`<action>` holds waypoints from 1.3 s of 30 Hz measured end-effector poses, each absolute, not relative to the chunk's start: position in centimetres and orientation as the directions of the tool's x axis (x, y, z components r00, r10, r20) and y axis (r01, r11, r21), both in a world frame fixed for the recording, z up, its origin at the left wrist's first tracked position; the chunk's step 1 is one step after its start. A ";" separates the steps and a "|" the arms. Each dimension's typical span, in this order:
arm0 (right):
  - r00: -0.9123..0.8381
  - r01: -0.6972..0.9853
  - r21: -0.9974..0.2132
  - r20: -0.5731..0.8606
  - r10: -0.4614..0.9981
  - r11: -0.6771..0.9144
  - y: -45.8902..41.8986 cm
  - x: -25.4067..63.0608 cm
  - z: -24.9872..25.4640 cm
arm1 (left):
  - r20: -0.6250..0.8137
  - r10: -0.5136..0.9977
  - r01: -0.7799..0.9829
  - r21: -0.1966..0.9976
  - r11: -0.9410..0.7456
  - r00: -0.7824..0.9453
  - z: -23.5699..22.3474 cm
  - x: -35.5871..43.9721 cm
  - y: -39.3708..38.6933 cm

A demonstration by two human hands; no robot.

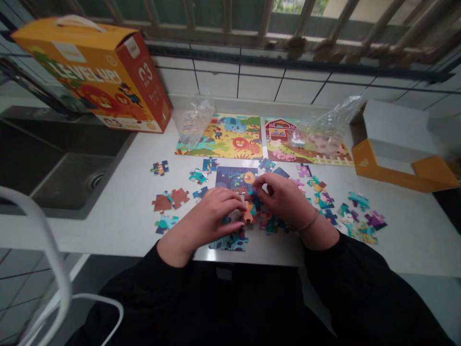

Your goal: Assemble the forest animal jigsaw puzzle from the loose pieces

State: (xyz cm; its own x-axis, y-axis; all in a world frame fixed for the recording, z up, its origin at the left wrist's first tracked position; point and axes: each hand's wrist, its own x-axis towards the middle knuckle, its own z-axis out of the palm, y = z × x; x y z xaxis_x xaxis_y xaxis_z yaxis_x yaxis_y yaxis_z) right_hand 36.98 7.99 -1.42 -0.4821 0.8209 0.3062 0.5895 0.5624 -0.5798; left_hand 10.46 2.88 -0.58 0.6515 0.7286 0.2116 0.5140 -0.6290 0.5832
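Spread over the partly joined puzzle (230, 178), pointing lengthwise away from the near edge of the counter (124, 206), left hand (213, 211) loosely curved, right hand (284, 196) curled, cannot tell if fingers grasp.

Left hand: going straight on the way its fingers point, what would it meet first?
The left hand would probably meet the orange puzzle piece by its fingertips first; height is unclear, so it might pass just above.

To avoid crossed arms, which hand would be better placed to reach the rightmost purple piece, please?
Probably the right hand: it lies nearer, between the purple piece and the left hand.
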 end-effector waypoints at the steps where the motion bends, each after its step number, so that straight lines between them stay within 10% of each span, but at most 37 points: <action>1: -0.484 0.589 -0.581 0.304 0.821 0.562 8.0 37.0 -1.4 | 0.203 0.717 0.513 0.572 -0.640 0.667 -0.6 10.8 2.7; 20: -0.554 0.665 -0.472 0.208 0.806 0.579 2.2 40.1 0.1 | 0.144 0.679 0.546 0.487 -0.682 0.720 -0.9 11.8 2.1; 39: -0.401 0.738 -0.279 0.551 0.732 0.614 -6.8 42.7 -4.2 | 0.190 0.643 0.519 0.444 -0.730 0.742 -1.7 12.2 2.8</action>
